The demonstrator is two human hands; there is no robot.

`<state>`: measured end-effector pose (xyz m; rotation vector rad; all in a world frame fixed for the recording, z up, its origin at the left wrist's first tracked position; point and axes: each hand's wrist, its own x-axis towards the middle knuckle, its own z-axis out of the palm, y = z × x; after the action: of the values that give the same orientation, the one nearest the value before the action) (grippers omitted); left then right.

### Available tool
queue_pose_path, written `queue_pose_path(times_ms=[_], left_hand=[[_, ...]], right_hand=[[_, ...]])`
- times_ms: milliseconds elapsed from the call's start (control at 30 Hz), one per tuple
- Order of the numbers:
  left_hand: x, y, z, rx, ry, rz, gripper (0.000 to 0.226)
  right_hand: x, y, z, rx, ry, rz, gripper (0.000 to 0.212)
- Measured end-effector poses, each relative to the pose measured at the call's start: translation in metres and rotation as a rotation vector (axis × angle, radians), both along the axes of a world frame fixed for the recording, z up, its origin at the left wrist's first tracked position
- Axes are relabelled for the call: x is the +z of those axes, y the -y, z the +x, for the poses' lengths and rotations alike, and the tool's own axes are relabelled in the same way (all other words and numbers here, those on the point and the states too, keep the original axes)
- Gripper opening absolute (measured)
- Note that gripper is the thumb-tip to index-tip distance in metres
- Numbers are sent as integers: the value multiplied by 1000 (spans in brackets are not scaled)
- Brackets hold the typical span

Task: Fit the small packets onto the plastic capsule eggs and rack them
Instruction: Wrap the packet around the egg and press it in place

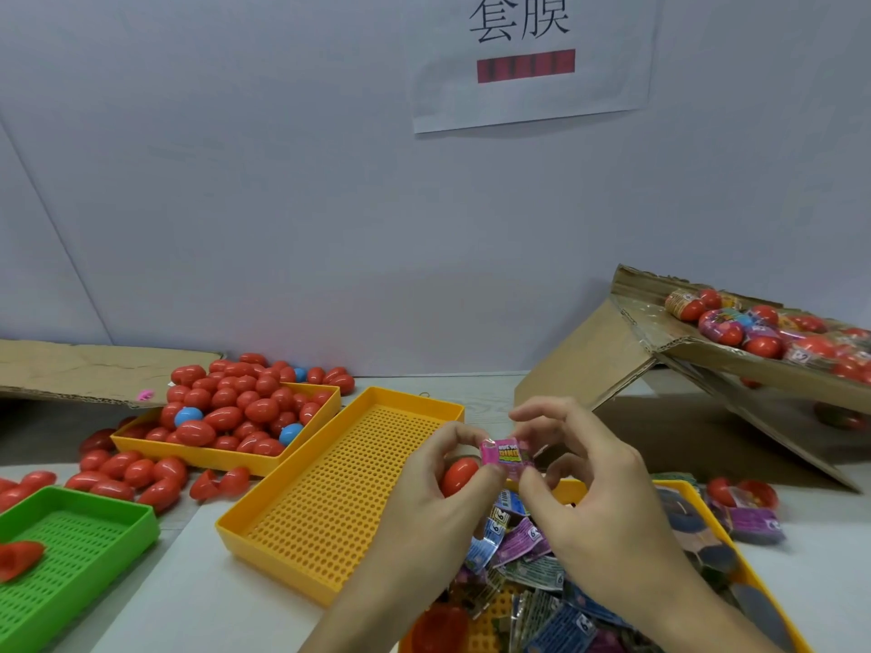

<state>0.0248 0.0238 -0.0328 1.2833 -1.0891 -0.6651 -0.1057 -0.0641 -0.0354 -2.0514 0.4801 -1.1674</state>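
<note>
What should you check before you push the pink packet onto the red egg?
1. Red egg held in the left hand: ok.
2. Pink packet pinched by both hands, right hand too: ok.
3. Packet mouth open: cannot tell.
4. Packet lined up beside the egg: ok.
5. Empty yellow tray close by for racking: ok.
6. More packets ready underneath: ok.
</note>
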Motion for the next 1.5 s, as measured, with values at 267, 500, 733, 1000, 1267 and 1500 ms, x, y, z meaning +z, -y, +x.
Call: queue_pose_path(times_ms=[267,500,733,1000,1267,1500], left_hand=[[-2,2,-1,125,-17,-12,8],[-4,5,-1,189,-4,46,8],[-1,5,-2,202,-15,38,18],[2,0,0,118,-3,59,9],[1,2,-2,134,62,10,12],[2,2,-1,228,5,-51,18]], right_hand=[[-1,2,0,132,61,162,49],[1,4,0,168,20,234,51],[2,3,0,214,4,279,40],[1,9,-1,153,75,355,39],[8,3,-4,335,75,488,40],[10,0,-2,364,78,589,29]])
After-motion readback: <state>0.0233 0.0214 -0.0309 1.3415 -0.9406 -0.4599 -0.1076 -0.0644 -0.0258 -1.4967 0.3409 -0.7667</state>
